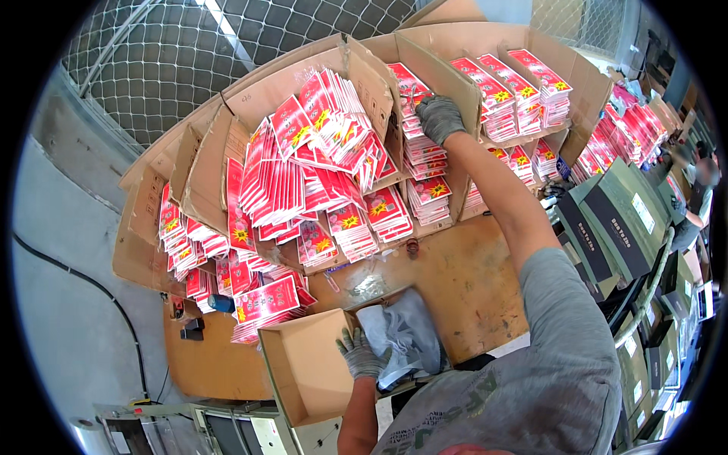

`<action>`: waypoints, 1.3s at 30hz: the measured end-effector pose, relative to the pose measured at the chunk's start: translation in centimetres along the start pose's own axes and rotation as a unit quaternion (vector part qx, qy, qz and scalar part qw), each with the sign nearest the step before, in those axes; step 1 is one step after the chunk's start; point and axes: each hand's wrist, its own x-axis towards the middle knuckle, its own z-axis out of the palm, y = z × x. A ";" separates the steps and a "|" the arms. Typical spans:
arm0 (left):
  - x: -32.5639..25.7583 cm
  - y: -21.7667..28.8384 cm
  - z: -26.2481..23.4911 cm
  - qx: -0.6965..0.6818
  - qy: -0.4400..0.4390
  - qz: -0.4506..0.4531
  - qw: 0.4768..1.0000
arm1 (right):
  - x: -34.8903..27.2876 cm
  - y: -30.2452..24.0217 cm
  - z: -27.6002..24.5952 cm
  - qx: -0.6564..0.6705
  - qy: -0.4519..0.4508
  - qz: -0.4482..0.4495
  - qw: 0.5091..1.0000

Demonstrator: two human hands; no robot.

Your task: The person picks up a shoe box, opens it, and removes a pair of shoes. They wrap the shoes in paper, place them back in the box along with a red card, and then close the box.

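My left hand (361,353), in a grey glove, rests on a grey plastic bag (406,335) lying in an open brown carton (303,371) at the near table edge. My right hand (438,117), also gloved, reaches far forward into a tilted carton (455,68) and touches the top of a stack of red packets (422,155). Whether its fingers grip a packet is not clear. More red packets (311,163) with yellow star bursts spill from the carton to the left.
Several open cartons of red packets (523,83) stand along the back of the wooden table (470,280). Dark green boxes (614,220) stack at the right. A wire mesh fence (197,53) runs behind. Another person (694,197) stands at the far right. A black cable (83,280) lies on the floor.
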 end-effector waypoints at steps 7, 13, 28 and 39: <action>0.5 1.7 -1.9 0.026 -0.031 -0.019 0.999 | -5.8 1.4 -0.1 0.163 0.230 -0.061 0.958; 0.7 0.8 -1.3 0.033 -0.056 -0.042 0.997 | -16.3 -1.9 -8.7 0.252 0.403 -0.140 0.869; -1.2 -1.7 1.1 -0.222 0.123 0.029 0.967 | -50.5 -27.9 -5.5 0.385 -0.305 -0.360 0.793; -18.2 -4.7 6.5 -0.832 -0.102 -0.321 0.440 | -56.7 -24.7 0.3 0.464 -0.268 0.287 0.794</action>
